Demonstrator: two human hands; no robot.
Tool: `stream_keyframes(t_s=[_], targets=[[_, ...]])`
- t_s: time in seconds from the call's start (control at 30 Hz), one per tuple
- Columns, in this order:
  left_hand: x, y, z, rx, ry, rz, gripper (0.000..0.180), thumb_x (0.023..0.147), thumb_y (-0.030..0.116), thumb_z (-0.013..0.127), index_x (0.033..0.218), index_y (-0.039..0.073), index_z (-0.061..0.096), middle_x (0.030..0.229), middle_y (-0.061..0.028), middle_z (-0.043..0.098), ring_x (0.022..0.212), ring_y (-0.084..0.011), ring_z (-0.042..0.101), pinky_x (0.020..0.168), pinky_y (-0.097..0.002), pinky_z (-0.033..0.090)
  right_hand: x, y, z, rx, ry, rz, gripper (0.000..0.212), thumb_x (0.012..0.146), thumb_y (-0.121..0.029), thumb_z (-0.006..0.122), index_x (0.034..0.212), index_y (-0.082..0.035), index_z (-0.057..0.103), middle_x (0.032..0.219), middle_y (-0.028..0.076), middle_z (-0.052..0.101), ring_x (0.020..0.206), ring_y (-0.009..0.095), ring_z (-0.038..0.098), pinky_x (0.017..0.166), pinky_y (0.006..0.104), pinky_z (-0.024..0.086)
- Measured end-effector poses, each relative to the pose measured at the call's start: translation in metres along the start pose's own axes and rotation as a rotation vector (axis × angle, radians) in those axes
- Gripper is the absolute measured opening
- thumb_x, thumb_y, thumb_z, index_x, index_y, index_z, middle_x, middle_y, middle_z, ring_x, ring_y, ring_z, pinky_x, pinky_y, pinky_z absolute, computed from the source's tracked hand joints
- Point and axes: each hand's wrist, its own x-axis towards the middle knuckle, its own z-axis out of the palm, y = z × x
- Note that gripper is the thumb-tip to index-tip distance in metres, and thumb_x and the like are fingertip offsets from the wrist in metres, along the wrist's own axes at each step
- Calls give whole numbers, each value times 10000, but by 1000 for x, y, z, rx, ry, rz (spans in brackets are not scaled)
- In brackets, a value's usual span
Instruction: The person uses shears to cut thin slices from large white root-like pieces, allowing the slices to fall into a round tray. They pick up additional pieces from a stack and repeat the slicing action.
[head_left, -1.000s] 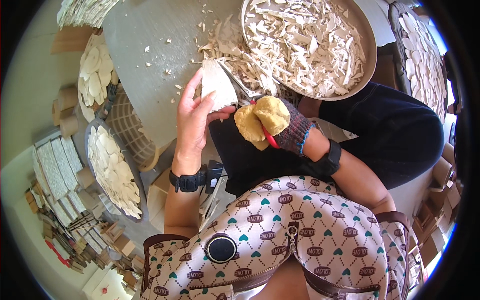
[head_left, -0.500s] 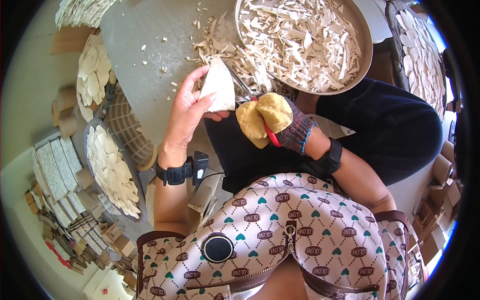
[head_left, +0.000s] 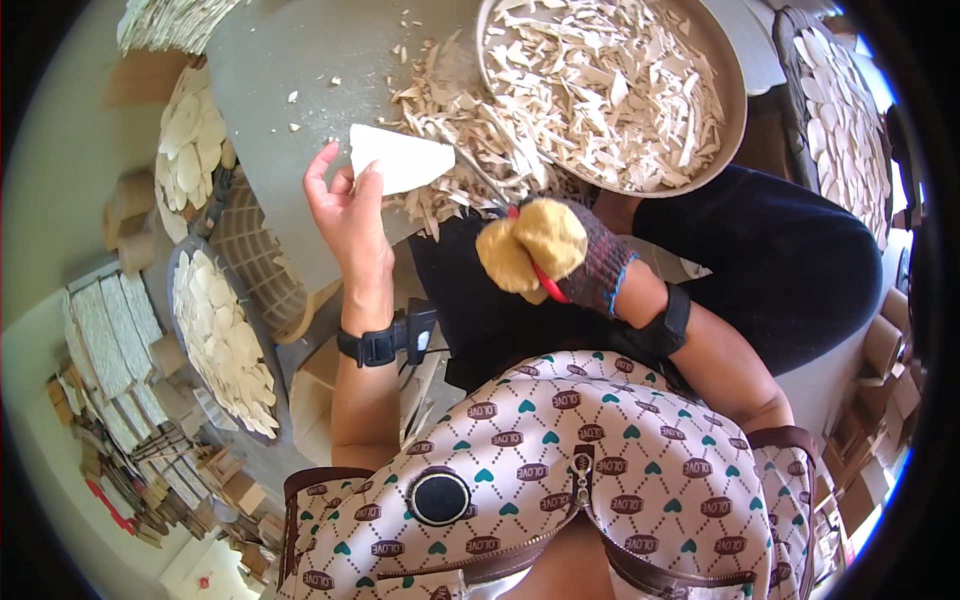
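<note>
My left hand (head_left: pixel 352 220) pinches a flat, off-white piece (head_left: pixel 402 160), roughly triangular, between thumb and fingers above the grey table. Its narrow end points right, towards the metal blades of red-handled scissors (head_left: pixel 480 176). Those scissors are in my right hand (head_left: pixel 570 250), which wears a dark knitted glove with thick yellow padding about the grip. The padding hides most of the fingers and handles. The blade tips are close to the piece's narrow end; whether they touch it I cannot tell. Pale offcuts (head_left: pixel 440 105) lie heaped on the table behind the piece.
A large round tray (head_left: pixel 739 115) of pale offcuts stands at the far right. On the left are a round tray (head_left: pixel 283 400) with flat pale pieces, a woven basket (head_left: pixel 250 230) and stacked bundles (head_left: pixel 115 330). More flat pieces lie on a rack (head_left: pixel 835 110) at right.
My left hand has moved slightly left and turned the piece, so its narrow end has swung from pointing away to pointing right. My gloved right hand has barely shifted.
</note>
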Motion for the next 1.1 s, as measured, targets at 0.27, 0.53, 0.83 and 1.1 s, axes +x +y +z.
stream_keyframes(t_s=[0.27,0.53,0.83,1.1], targets=[[-12,10,0,-124,-157,-268,426,788,-17,590,1168,-1,398,1025,-130,601,900,-162,594,786,-269,491,10,9,5,81,49,-233,218,785,-83,509,996,-38,540,963,146,588,909,276,562,801,334,448],[-19,16,11,-23,-189,-277,393,803,6,581,1176,-12,461,999,-121,616,866,-162,613,728,-271,521,6,-2,-4,96,-49,-179,208,831,-83,499,1015,2,543,1018,140,590,961,245,569,847,327,458],[-7,18,17,97,-233,-292,376,835,52,548,1192,-30,463,965,-144,616,656,-195,643,533,-234,528,-3,-5,-2,106,-21,-79,211,701,-114,617,898,-54,572,888,126,608,843,309,582,758,365,484],[-2,19,16,103,-249,-276,378,838,60,536,1195,-43,463,942,-148,625,618,-198,641,506,-233,517,-9,5,1,1,-28,-79,222,780,-128,590,976,-25,572,967,109,612,889,217,595,788,317,487]])
